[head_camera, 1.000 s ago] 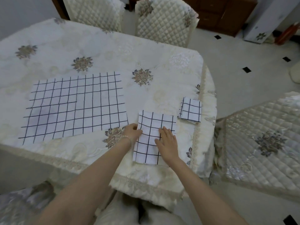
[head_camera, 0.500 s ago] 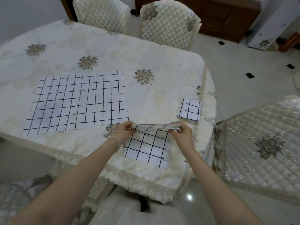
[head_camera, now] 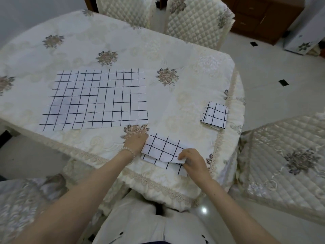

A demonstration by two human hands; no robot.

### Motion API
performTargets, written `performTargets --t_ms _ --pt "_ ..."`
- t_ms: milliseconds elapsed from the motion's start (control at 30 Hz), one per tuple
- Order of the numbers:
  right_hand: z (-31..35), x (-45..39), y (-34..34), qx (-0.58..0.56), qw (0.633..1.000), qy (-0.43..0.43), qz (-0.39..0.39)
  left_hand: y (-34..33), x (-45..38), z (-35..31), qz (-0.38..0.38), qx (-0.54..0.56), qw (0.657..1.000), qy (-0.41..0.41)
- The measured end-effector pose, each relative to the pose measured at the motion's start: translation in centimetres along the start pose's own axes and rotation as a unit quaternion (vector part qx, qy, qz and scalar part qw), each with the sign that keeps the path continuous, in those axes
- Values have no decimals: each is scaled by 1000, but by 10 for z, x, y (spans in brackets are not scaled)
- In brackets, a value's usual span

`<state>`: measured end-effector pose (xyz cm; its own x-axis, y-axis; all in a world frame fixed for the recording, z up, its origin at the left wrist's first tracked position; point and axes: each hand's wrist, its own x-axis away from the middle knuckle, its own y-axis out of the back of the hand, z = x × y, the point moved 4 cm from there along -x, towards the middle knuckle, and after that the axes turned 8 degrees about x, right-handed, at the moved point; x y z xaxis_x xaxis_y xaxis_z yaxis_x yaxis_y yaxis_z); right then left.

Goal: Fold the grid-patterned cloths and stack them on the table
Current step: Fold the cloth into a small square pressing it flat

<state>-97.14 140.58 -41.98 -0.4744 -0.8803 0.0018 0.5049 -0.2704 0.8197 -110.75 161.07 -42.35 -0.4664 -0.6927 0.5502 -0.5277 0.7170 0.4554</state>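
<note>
On my table [head_camera: 193, 71], the spread cloth [head_camera: 95, 101] lies left, the folded cloth [head_camera: 214, 115] right, the half-folded cloth [head_camera: 163, 150] nearest me between them.

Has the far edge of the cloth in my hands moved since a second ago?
Yes. The cloth was lying flat; its far edge has been lifted and folded toward the table's near edge, away from the small folded cloth.

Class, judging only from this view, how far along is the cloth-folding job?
Done: one folded cloth lies near the table's right edge. In hand: the left hand and right hand are folding the middle cloth. Left: the flat cloths, then stacking.
</note>
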Motion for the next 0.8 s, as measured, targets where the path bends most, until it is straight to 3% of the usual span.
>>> performTargets --t_ms 300,533,800 --pt "-9 15 -4 36 998 53 -17 -11 11 11 10 -73 997 -39" --pt "-6 27 -17 81 986 144 -17 -18 13 9 1 -181 976 -117" --pt "2 44 -21 98 978 183 -37 -20 13 10 -12 -242 956 -164"
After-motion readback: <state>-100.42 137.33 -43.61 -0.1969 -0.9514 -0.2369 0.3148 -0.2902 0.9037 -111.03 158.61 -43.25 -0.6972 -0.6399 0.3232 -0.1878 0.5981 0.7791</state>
